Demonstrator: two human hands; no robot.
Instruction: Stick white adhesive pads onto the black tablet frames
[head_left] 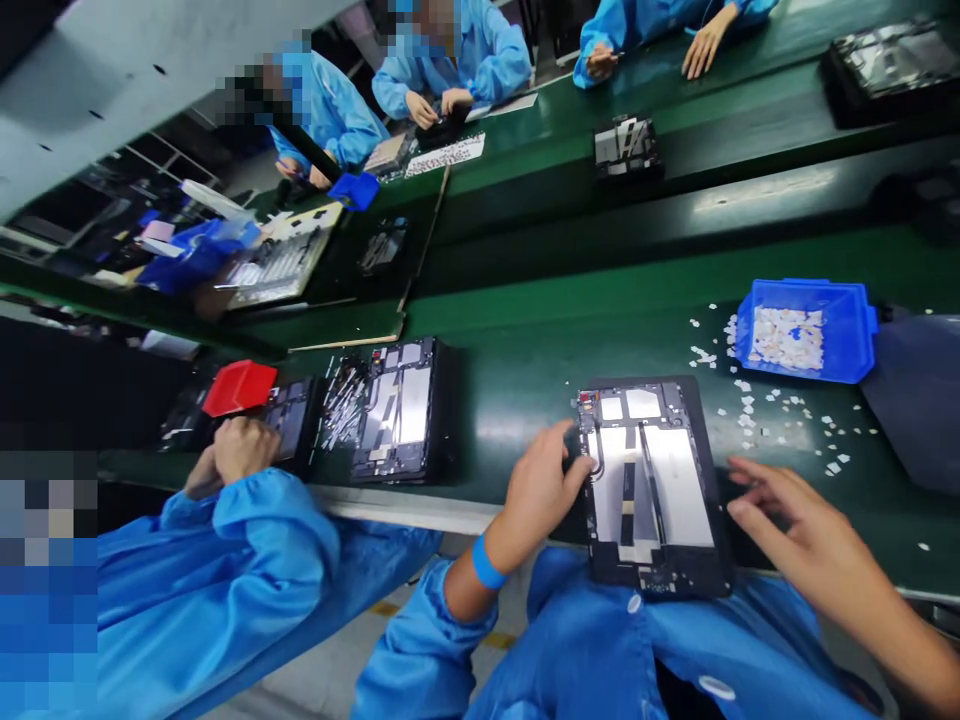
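An opened tablet (686, 490) lies in front of me at the table's edge, its silver battery panels, dark flex strips and circuit board facing up. My left hand (541, 478) grips its left edge, thumb at the rim and fingertips partly hidden beside it. A blue band circles that wrist. Just off the tablet's right edge, my right hand (795, 520) is open with fingers apart and nothing in it. Beyond it, small white pieces (750, 405) lie scattered on the green table.
A blue bin (851, 335) of white pieces stands at the right, beside a dark grey sheet (919, 400). Left of me are a stack of opened tablets (394, 410), loose thin strips (343, 405), a red tray (240, 388) and a co-worker's hands (244, 448). Other people work across the table.
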